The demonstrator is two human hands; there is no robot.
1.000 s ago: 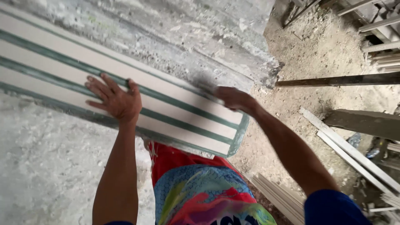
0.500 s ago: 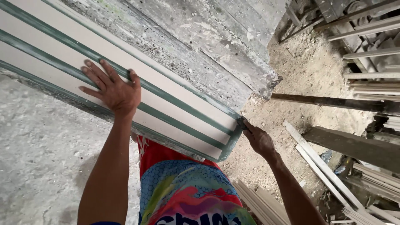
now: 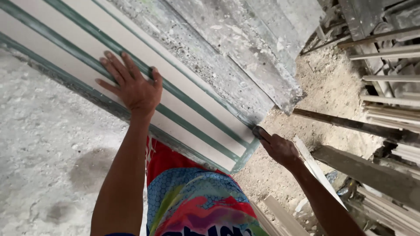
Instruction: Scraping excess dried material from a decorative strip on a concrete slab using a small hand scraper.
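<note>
- Two bare hands work one long white panel (image 3: 192,109) with green stripes, which lies slanted from the upper left down to the middle of the view, on a grey, spattered slab (image 3: 245,57).
- Left hand (image 3: 131,87) lies flat on the panel's face, fingers spread and pressing; it clamps on nothing, palm down on the white band between two stripes.
- Right hand (image 3: 280,148) sits at the panel's lower right end, right by the corner; fingers curl in toward the edge, but the fingertips are hidden behind the hand, so I cannot tell whether they truly pinch it.
- Panel's far end runs off the top left corner, cut off, so its full length is out of sight.
- Bright patterned shirt (image 3: 197,205) fills the bottom middle and covers part of the panel's lower edge.
- Right of the hands, on sandy floor (image 3: 337,91), dark planks (image 3: 350,124) and pale strips (image 3: 389,52) pile up; the stack is cluttered and runs out of frame, hard to sort piece from piece.
- Left of the arm, rough grey concrete (image 3: 48,157) carries a darker blotch.
</note>
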